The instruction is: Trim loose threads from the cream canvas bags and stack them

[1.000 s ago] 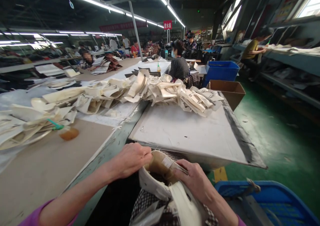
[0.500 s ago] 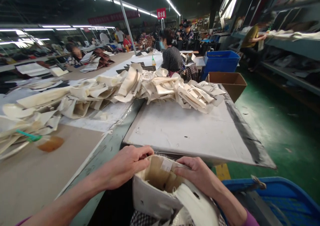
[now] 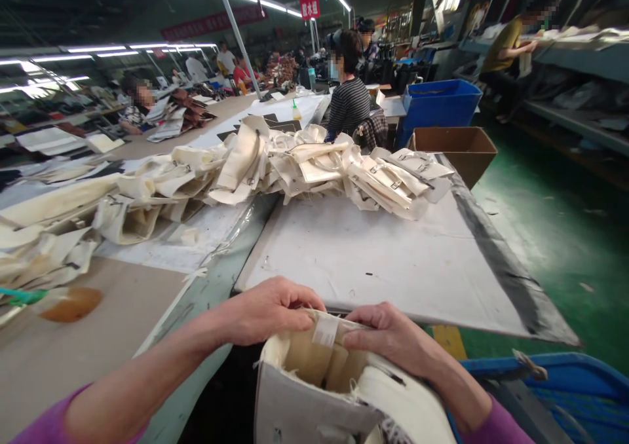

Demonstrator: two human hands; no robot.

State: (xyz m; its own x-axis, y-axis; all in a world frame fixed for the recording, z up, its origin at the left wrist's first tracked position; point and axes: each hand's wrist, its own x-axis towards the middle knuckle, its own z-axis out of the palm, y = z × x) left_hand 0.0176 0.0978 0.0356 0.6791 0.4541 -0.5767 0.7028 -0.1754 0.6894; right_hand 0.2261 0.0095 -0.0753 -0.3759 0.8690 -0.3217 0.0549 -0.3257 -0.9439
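A cream fabric bag (image 3: 314, 391) sits in front of me at the bottom of the view, its mouth open towards me and a small white label (image 3: 325, 330) at its far rim. My left hand (image 3: 268, 310) is closed on the rim left of the label. My right hand (image 3: 388, 336) is closed on the rim right of the label, fingers curled over the edge. Both hands are close together, just in front of the white work board (image 3: 373, 260).
A long heap of cream bag pieces (image 3: 275, 166) runs across the tables. A brown glue puddle (image 3: 71, 304) lies at left. A cardboard box (image 3: 455, 149) and blue bins (image 3: 435, 103) stand at right; another blue bin (image 3: 555, 391) is beside me. Other people work beyond.
Both hands have drawn closer together on the bag's far rim, and the bag's mouth has turned more towards me. The view has tilted down slightly.
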